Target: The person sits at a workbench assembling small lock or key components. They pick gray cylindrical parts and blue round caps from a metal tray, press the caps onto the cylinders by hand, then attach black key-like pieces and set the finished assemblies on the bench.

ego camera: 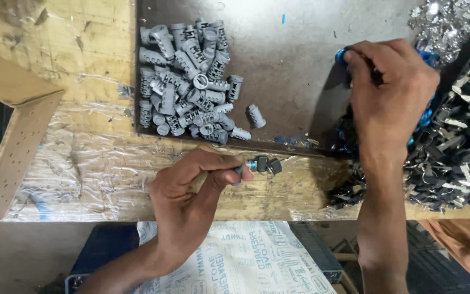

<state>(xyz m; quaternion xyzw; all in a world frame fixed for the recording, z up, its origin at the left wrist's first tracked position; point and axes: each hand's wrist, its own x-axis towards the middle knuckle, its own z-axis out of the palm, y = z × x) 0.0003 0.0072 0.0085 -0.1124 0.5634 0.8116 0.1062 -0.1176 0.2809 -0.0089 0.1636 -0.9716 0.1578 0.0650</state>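
My left hand point(191, 185) pinches a small grey plug with a blue ring and dark end cap point(259, 164), held over the front edge of the wooden bench. A heap of grey ribbed plastic plugs point(189, 81) lies on the dark metal sheet point(289, 60) just beyond it, with one loose plug point(255, 115) apart to the right. My right hand point(387, 92) reaches into a heap of small blue parts point(424, 117) at the sheet's right side, fingers curled around one blue part point(341, 55).
A pile of dark metal clips point(458, 147) fills the right edge, and shiny metal scraps point(444, 19) lie at the top right. Clear film covers the wooden bench point(82, 163). A cardboard flap point(12, 136) juts in at left. A printed sack point(240, 261) lies below the bench.
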